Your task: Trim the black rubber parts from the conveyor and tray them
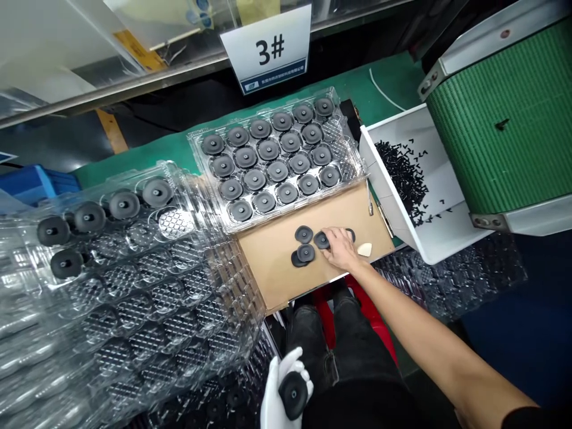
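Note:
My left hand [273, 398], in a white glove, is low in the view, near my lap. Its fingers curl around a dark round rubber-like disc [293, 395] with a small hub in its centre. My bare right hand [342, 250] is over the cardboard [268, 271], its fingertips closed on a similar black disc [322, 240]. Part of another disc [351, 234] shows just beyond these fingers. To the left of this hand several discs [304, 234] lie close together, some overlapping. A small cream-coloured piece [364, 249] rests beside my right wrist.
A clear plastic tray [351, 161] behind the cardboard carries rows of discs. More stacked trays [179, 280] fill the left, the top one holding several discs. At right, a white bin [447, 238] with small black parts [402, 179] sits under a green ribbed conveyor [522, 125].

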`<act>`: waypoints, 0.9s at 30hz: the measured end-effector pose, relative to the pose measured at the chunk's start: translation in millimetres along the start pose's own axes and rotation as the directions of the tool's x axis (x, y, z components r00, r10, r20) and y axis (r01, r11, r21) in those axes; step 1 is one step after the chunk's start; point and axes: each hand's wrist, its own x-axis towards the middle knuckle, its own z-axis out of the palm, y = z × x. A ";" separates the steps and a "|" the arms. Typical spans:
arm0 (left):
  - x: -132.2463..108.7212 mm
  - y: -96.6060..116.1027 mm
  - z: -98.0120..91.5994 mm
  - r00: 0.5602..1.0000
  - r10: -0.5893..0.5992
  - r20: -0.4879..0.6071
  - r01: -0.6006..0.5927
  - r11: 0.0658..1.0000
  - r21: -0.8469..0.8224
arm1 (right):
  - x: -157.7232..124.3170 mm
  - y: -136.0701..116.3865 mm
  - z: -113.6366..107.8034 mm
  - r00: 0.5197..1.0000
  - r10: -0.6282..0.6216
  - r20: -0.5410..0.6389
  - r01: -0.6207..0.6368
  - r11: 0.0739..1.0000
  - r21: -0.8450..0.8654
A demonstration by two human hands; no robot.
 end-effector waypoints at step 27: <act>0.9 -38.3 -2.9 0.998 0.059 0.000 -0.058 0.996 -0.068 | -91.6 -178.2 -126.6 0.945 0.025 -0.326 0.167 0.820 0.548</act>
